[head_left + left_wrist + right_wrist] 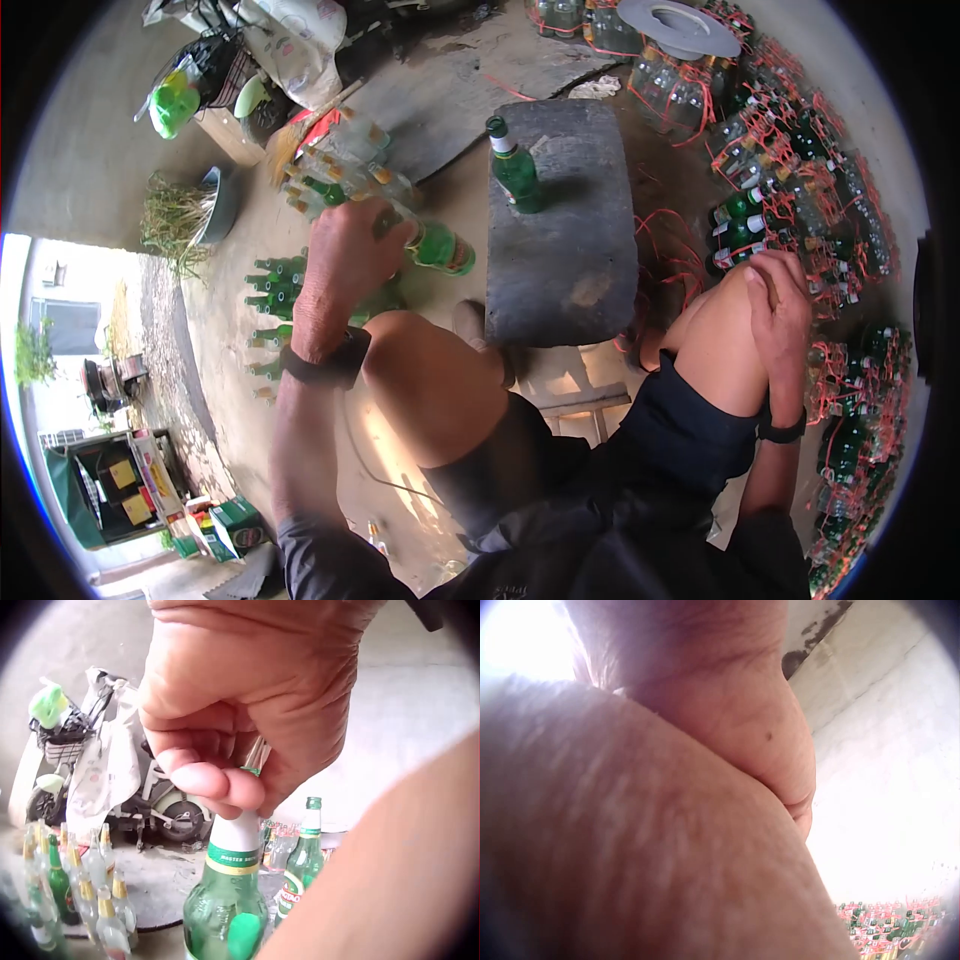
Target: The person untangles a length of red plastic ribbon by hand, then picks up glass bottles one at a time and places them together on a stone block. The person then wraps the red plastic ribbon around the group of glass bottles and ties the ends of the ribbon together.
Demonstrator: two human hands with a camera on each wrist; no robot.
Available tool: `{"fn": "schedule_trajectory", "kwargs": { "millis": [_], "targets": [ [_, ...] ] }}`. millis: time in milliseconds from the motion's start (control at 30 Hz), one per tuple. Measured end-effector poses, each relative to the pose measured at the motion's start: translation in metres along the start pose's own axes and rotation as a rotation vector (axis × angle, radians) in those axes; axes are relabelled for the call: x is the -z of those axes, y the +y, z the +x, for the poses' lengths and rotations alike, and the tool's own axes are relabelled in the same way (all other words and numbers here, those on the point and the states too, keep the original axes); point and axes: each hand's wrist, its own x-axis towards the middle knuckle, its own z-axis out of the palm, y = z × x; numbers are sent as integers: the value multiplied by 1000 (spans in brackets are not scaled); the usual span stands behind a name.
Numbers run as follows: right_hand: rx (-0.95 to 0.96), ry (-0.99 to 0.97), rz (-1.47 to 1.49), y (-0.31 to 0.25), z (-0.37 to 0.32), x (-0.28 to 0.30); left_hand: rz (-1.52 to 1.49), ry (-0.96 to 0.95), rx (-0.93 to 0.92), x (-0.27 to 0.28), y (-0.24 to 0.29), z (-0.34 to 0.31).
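My left hand (350,250) grips a green bottle (440,248) by its neck, to the left of the dark board. In the left wrist view the fingers of that hand (247,712) curl round the top of the bottle (229,900), which has a white and green neck label. Another green bottle (515,170) stands upright on the dark board (570,260); it shows behind the held one in the left wrist view. My right hand (780,310) rests on the right knee with nothing visible in it; in the right wrist view this hand (735,727) lies against the leg.
Clear bottles (345,165) with gold necks stand beyond my left hand, and several green bottles (280,290) stand on the floor at the left. Bottles bundled with red string (800,180) line the right side. A grey basin (680,25) sits on bundled bottles at the back.
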Motion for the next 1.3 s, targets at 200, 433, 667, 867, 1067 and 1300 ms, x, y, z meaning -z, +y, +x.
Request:
{"fn": "schedule_trajectory", "kwargs": {
  "millis": [200, 433, 667, 867, 1067, 1300],
  "targets": [
    [19, 32, -13, 0, -1, 3, -70, -48, -147, 8, 66, 20],
    [26, 73, -14, 9, -4, 5, -74, 10, -347, -34, 109, 60],
    [21, 82, -6, 10, -5, 8, -51, 75, -356, -86, 131, 94],
    [-5, 74, 18, 10, -5, 9, 8, 95, -354, -111, 134, 114],
    [-23, 77, 33, 13, -6, 10, 12, 101, -339, -121, 133, 127],
    [-64, 61, 48, 13, -7, 12, -1, 65, -256, -124, 134, 140]
  ]
}}
